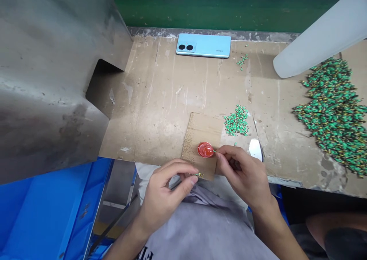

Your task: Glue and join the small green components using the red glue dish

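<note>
My left hand (169, 191) pinches a small green-and-yellow piece (200, 174) between thumb and forefinger, over the near edge of a cardboard piece (202, 122). My right hand (243, 172) is closed in a pinch on a tiny green piece (215, 151), whose tip is at the right rim of a small red dish (205, 149). Glossy red-orange contents show in the dish, which sits on the cardboard. Just beyond my right hand lies a small pile of green pieces (236, 121). The exact kind of these pieces is too small to make out.
A large heap of green, yellow and dark pieces (338, 115) covers the right side. Above it slants a white tube (321, 34). A light-blue phone (203, 45) lies at the back. Left stand a metal housing (57, 73) and blue bins (48, 210). Another person's limb (329, 225) shows lower right.
</note>
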A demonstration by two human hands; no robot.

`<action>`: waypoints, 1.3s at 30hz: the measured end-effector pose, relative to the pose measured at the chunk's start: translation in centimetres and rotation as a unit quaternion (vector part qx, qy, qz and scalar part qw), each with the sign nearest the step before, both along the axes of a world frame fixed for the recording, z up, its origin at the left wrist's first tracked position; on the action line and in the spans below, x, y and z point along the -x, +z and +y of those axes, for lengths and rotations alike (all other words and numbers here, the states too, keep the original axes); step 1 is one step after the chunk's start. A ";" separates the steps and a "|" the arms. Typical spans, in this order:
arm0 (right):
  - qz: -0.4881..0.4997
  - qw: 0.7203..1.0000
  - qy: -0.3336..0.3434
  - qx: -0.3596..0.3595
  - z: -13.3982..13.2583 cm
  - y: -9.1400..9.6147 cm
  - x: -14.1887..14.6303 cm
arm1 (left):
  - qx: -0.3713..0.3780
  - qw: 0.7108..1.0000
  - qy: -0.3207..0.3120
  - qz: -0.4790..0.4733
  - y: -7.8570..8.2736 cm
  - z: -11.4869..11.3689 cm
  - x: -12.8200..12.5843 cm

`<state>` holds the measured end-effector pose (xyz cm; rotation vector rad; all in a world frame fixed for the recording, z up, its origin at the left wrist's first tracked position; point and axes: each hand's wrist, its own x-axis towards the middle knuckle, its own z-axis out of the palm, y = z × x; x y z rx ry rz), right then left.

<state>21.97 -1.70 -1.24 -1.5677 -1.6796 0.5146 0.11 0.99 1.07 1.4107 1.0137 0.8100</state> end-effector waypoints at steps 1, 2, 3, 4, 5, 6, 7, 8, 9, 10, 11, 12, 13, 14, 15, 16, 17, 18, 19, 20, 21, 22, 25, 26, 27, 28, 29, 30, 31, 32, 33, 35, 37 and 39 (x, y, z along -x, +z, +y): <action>-0.002 1.000 0.002 0.001 0.0 0.0 0.0 | 0.002 1.000 0.000 -0.001 0.0 0.0 0.0; -0.004 1.000 0.004 0.003 0.0 0.0 -0.1 | 0.005 1.000 0.000 -0.002 0.0 -0.1 0.0; -0.005 1.000 0.007 0.003 0.1 0.0 -0.1 | 0.007 1.000 0.002 -0.002 0.0 -0.1 0.1; -0.005 1.000 0.010 0.005 0.1 0.0 -0.1 | 0.009 1.000 0.003 -0.002 0.0 -0.1 0.1; -0.004 1.000 0.012 0.005 0.1 -0.1 -0.1 | 0.012 1.000 0.004 -0.001 0.0 -0.1 0.0; -0.004 1.000 0.014 0.007 0.1 -0.1 -0.1 | 0.013 1.000 0.004 -0.001 0.0 0.0 0.0; -0.003 1.000 0.016 0.008 0.1 0.0 -0.1 | 0.015 1.000 0.005 -0.001 0.0 0.0 0.0; -0.003 1.000 0.018 0.008 0.1 0.0 -0.1 | 0.016 1.000 0.005 0.000 0.0 0.0 0.0; -0.003 1.000 0.020 0.008 0.1 0.0 -0.1 | 0.015 1.000 0.006 -0.001 0.0 0.0 0.0; -0.003 1.000 0.021 0.008 0.1 0.0 -0.1 | 0.016 1.000 0.006 0.000 0.0 0.0 0.0; -0.002 1.000 0.022 0.008 0.1 0.0 -0.1 | 0.017 1.000 0.006 0.000 0.0 0.0 0.0; -0.002 1.000 0.022 0.010 0.1 0.0 -0.1 | 0.018 1.000 0.005 0.000 0.0 0.0 0.0; -0.001 1.000 0.021 0.010 0.1 -0.1 -0.1 | 0.019 1.000 0.005 -0.001 0.0 0.0 0.0; 0.001 1.000 0.021 0.011 0.1 -0.1 -0.1 | 0.019 1.000 0.006 -0.002 0.0 0.0 0.1; 0.003 1.000 0.021 0.012 0.1 -0.1 -0.1 | 0.020 1.000 0.006 -0.004 0.0 0.0 0.1; 0.005 1.000 0.021 0.013 0.1 -0.1 -0.1 | 0.019 1.000 0.007 -0.004 0.0 0.0 0.1; 0.006 1.000 0.021 0.013 0.1 -0.1 -0.1 | 0.017 1.000 0.008 -0.004 0.0 0.0 0.2; 0.007 1.000 0.021 0.012 0.1 -0.1 -0.1 | 0.017 1.000 0.008 -0.002 0.0 0.0 0.2; 0.007 1.000 0.021 0.011 0.0 -0.1 -0.1 | 0.016 1.000 0.007 -0.001 0.1 -0.1 0.2; 0.006 1.000 0.022 0.010 0.0 -0.1 -0.1 | 0.017 1.000 0.006 0.000 0.1 -0.1 0.2; 0.005 1.000 0.023 0.009 0.0 -0.1 -0.1 | 0.019 1.000 0.005 0.001 0.1 -0.1 0.2; 0.004 1.000 0.024 0.008 0.0 -0.1 -0.1 | 0.020 1.000 0.005 0.001 0.1 -0.1 0.2; 0.000 1.000 0.025 0.004 0.1 0.0 0.0 | 0.022 1.000 0.007 0.001 0.2 0.0 0.2; -0.002 1.000 0.026 0.002 0.1 0.0 0.0 | 0.022 1.000 0.008 0.001 0.2 0.0 0.2; -0.002 1.000 0.026 0.000 0.1 0.0 0.0 | 0.021 1.000 0.008 0.000 0.2 0.0 0.2; -0.004 1.000 0.027 -0.002 0.1 0.0 0.0 | 0.020 1.000 0.009 0.000 0.2 0.0 0.1; -0.006 1.000 0.028 -0.004 0.1 0.0 0.0 | 0.020 1.000 0.009 -0.001 0.2 0.0 0.1; -0.007 1.000 0.029 -0.006 0.1 0.0 0.0 | 0.020 1.000 0.010 0.000 0.2 0.0 0.1; -0.008 1.000 0.029 -0.007 0.1 0.0 0.0 | 0.020 1.000 0.010 0.001 0.2 0.0 0.1; -0.008 0.999 0.031 -0.007 0.1 0.0 0.0 | 0.020 1.000 0.012 0.003 0.2 0.0 0.1; -0.008 0.999 0.033 -0.007 0.1 0.0 0.0 | 0.021 1.000 0.013 0.005 0.2 -0.1 0.1; -0.006 0.999 0.036 -0.007 0.1 0.0 0.0 | 0.022 1.000 0.014 0.008 0.2 -0.1 0.2; -0.006 0.999 0.035 -0.011 0.1 -0.1 0.0 | 0.020 1.000 0.013 0.009 0.2 -0.1 0.2; -0.006 0.999 0.032 -0.013 0.1 -0.1 0.0 | 0.019 1.000 0.013 0.012 0.1 0.0 0.2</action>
